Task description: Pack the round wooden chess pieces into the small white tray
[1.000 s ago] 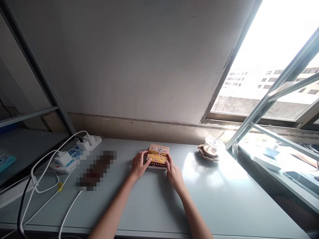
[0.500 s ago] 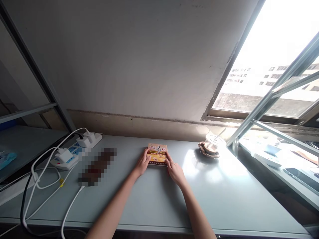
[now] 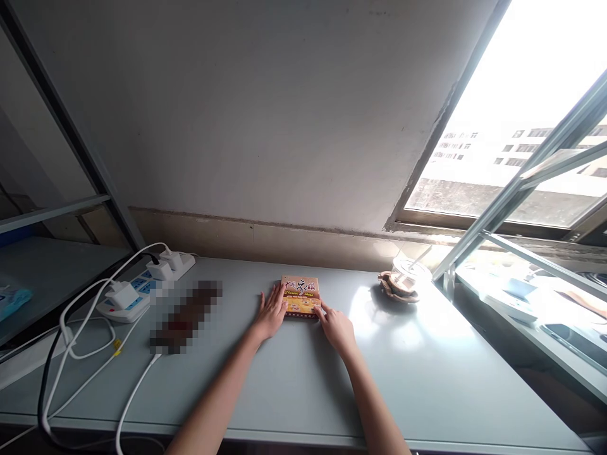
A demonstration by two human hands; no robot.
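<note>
I have my left hand flat on the desk, its fingers spread loose and resting against the left edge of the small orange box. My right hand sits at the box's near right corner, fingers extended and touching it, not clenched around anything. The box lies flat on the desk, near the back wall, between my two hands. To the right, near the window, a glass cup stands on a brown coaster. To the left, a power strip with white chargers feeds white cables looping toward the desk's front edge.
</note>
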